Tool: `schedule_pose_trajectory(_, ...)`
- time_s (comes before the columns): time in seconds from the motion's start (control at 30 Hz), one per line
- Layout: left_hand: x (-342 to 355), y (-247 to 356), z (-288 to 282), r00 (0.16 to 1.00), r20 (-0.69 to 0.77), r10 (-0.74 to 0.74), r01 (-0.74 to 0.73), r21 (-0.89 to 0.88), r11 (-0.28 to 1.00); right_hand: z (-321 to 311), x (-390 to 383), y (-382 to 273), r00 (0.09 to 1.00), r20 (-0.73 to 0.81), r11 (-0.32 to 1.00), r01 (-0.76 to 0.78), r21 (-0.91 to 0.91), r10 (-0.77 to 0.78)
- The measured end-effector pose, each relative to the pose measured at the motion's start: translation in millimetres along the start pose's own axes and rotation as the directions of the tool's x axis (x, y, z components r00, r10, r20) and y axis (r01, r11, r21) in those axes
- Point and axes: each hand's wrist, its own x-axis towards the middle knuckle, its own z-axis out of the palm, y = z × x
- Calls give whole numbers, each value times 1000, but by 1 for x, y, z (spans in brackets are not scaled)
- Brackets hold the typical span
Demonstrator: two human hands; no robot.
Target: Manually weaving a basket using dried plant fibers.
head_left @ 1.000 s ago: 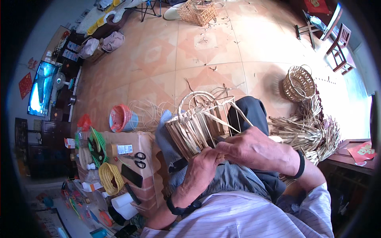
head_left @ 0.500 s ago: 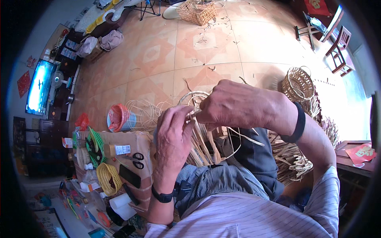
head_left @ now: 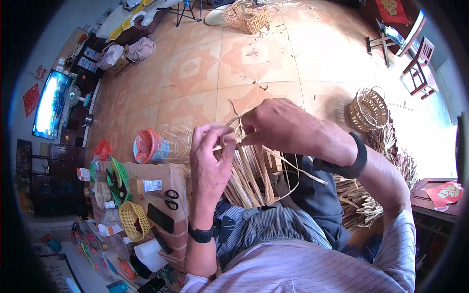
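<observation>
A partly woven basket of pale, flat plant strips [head_left: 250, 181] rests on my lap, its strips fanning down between my arms. My left hand [head_left: 211, 155] is at its left rim, thumb and fingers bent round a strip. From the right, my right hand [head_left: 277, 121] reaches over the rim, knuckles up, pinching a strip close to the left fingertips. The right fingertips are mostly hidden behind the hand. A curved rim piece [head_left: 234, 120] shows above the fingers, and loose strip ends [head_left: 312, 177] stick out to the right over my dark trouser leg.
At the left, a cloth-covered table [head_left: 177, 178] bears black scissors [head_left: 171, 199], a phone [head_left: 160, 218], a yellow basket [head_left: 132, 222] and a green basket [head_left: 118, 183]. Beyond it stands a lined bin [head_left: 145, 146]. A finished-looking basket [head_left: 367, 110] and strip bundles [head_left: 359, 202] lie right.
My right hand and forearm have dropped slightly toward me, and the wrist has turned. The left fingers have loosened and spread a little. The basket stays on my lap.
</observation>
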Motion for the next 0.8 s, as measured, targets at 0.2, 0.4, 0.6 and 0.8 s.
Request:
schedule_pose_trajectory(0.2, -3, 0, -4, 968, 86, -237, 249, -470, 847, 3, 6, -8, 986, 27, 936, -166, 312, 166)
schedule_pose_trajectory(0.4, -13, 14, 1, 971, 183, -152, 170, -85, 982, 2, 10, -4, 946, 122, 726, -309, 614, 300)
schedule_pose_trajectory(0.6, -12, 14, 13, 994, 82, -73, 74, -10, 997, -3, 9, -8, 940, 115, 602, -296, 741, 320)
schedule_pose_trajectory(0.8, -6, 7, 12, 986, 97, -139, 150, -121, 981, -1, 4, -5, 963, 67, 572, -211, 793, 263)
